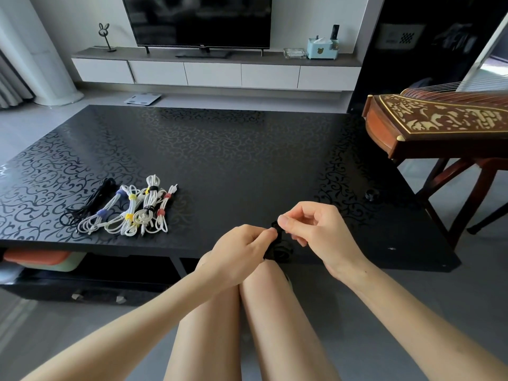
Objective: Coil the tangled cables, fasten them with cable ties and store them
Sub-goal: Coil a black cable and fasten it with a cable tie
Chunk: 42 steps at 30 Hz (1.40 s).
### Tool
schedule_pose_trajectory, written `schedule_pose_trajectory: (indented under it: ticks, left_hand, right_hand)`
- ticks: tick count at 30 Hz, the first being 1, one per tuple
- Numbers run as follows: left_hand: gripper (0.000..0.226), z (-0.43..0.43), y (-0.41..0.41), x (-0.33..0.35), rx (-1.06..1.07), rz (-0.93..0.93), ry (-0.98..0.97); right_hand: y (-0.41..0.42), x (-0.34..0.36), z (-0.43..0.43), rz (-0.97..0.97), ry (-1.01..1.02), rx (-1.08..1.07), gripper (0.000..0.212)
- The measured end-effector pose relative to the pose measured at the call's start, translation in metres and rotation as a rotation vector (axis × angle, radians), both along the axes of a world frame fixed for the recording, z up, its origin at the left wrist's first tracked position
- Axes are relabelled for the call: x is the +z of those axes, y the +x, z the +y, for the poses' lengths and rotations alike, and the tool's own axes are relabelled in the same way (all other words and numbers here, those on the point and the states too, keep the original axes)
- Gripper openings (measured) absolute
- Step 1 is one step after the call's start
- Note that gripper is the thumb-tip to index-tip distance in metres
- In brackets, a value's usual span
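A small coiled black cable (279,250) hangs between my hands at the near edge of the black patterned table (233,160). My left hand (242,254) grips the coil from the left. My right hand (316,226) pinches a black tie strap at the coil's top. On the table's left lie several white cable bundles (132,213) bound with purple, yellow, black and red ties, and beside them a black cable bundle (92,202).
A small black roll (371,194) sits on the table's right side. A wooden zither on a stand (439,125) stands to the right. A TV cabinet (214,70) is beyond the table. Storage boxes (41,259) sit under the table at left. My knees are below the hands.
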State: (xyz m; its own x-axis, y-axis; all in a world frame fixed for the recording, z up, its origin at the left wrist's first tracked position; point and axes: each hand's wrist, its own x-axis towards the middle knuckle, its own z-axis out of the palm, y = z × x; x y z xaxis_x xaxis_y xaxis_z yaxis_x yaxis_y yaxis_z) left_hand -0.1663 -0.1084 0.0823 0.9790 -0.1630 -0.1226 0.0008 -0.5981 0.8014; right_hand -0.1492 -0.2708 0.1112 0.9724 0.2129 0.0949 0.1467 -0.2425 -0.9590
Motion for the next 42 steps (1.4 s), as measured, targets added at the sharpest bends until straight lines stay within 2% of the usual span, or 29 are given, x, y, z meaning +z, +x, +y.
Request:
schedule_pose_trajectory:
  ticks: [4,7,9,11,14,18,20,24,27,28,30,32,35,39,42]
  left_hand:
    - [0.048,0.000,-0.001,0.005,0.000,-0.024,-0.008]
    - [0.046,0.001,-0.002,0.009,-0.013,-0.036,-0.004]
    - [0.047,0.002,-0.003,0.011,-0.035,-0.037,0.004]
    - [0.050,0.003,-0.005,0.015,-0.054,-0.038,0.020]
    - [0.049,0.002,-0.011,0.023,-0.104,-0.104,0.147]
    - [0.043,0.007,-0.025,0.033,-0.264,-0.269,0.254]
    - [0.042,0.011,-0.030,0.037,-0.338,-0.284,0.305]
    - [0.034,0.010,-0.032,0.036,-0.354,-0.063,0.414]
    - [0.038,0.003,-0.025,0.036,-0.378,0.141,0.259]
    - [0.040,0.002,-0.021,0.037,-0.410,0.219,0.189]
    - [0.044,0.003,-0.017,0.039,-0.461,0.373,0.018]
    - [0.040,0.004,-0.015,0.039,-0.413,0.371,-0.055]
    - [0.023,0.003,-0.015,0.035,-0.287,0.141,0.003]
    - [0.029,0.002,-0.018,0.035,-0.190,-0.279,0.022]
    - [0.025,0.003,-0.021,0.042,-0.218,-0.528,0.136]
  right_hand:
    - [0.006,0.000,0.000,0.354,0.257,0.036,0.026]
    - [0.011,0.001,0.002,0.632,0.421,0.112,0.010]
    - [0.013,0.004,0.002,0.834,0.539,0.186,0.010]
    - [0.016,0.006,0.003,0.916,0.541,0.250,0.015]
    - [0.021,0.006,0.002,0.812,0.394,0.236,0.024]
    - [0.020,0.012,0.006,0.404,-0.035,0.271,0.025]
    - [0.020,0.022,0.007,0.212,-0.162,0.244,0.022]
    - [0.016,0.046,0.011,-0.241,-0.386,0.214,0.017]
    - [0.009,0.052,0.021,-0.711,-0.597,0.208,0.018]
    - [0.008,0.052,0.023,-0.798,-0.634,0.209,0.020]
    - [0.009,0.047,0.023,-0.777,-0.615,0.213,0.022]
    - [0.013,0.044,0.020,-0.596,-0.516,0.206,0.019]
    - [0.023,0.045,0.017,-0.310,-0.408,0.175,0.016]
    - [0.035,0.050,0.016,-0.016,-0.286,0.128,0.016]
    - [0.036,0.054,0.018,0.101,-0.260,0.135,0.017]
